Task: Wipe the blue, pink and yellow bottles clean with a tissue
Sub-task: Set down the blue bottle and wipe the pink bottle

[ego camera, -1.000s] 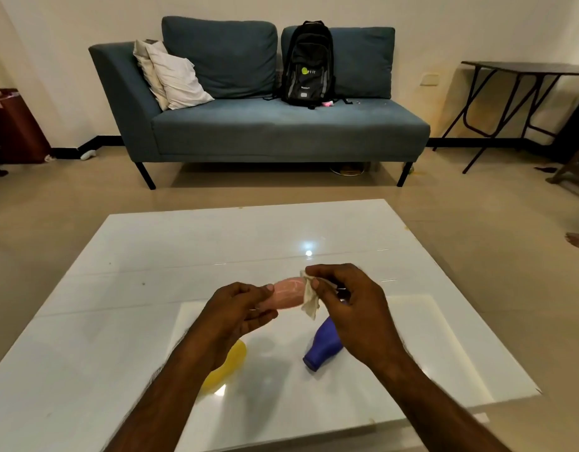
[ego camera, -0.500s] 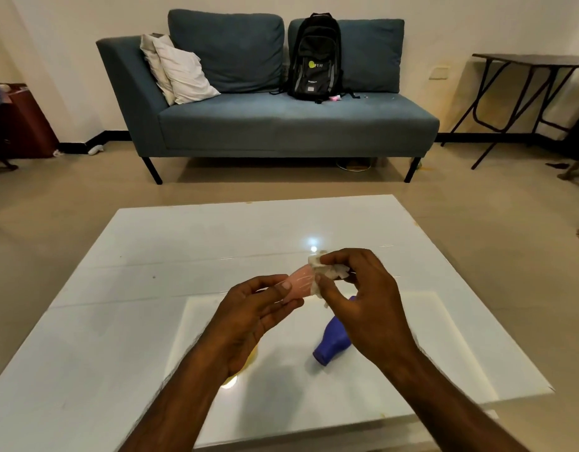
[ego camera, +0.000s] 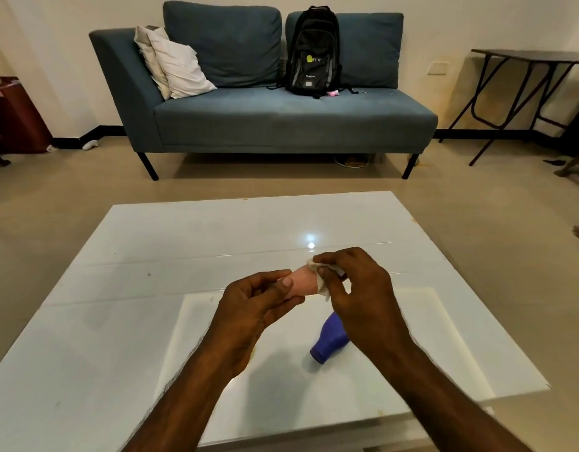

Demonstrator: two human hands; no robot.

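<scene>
Above the white table (ego camera: 125, 308) my left hand (ego camera: 252, 308) grips one end of the pink bottle (ego camera: 303, 283), which lies roughly level between both hands. My right hand (ego camera: 360, 298) pinches a crumpled white tissue (ego camera: 320, 278) against the bottle's other end. The blue bottle (ego camera: 329, 342) lies on its side on the table beneath my right hand, its neck pointing toward me. My left hand and forearm hide the yellow bottle.
A blue sofa (ego camera: 265, 122) with white pillows (ego camera: 174, 65) and a black backpack (ego camera: 312, 53) stands beyond the table. A dark folding table (ego camera: 539, 57) is at the far right. Beige floor surrounds the table.
Both hands with the pink bottle shifted slightly up and right. The tissue went from hanging loose to wrapped around the bottle's end. The yellow bottle slipped out of sight behind my left arm.
</scene>
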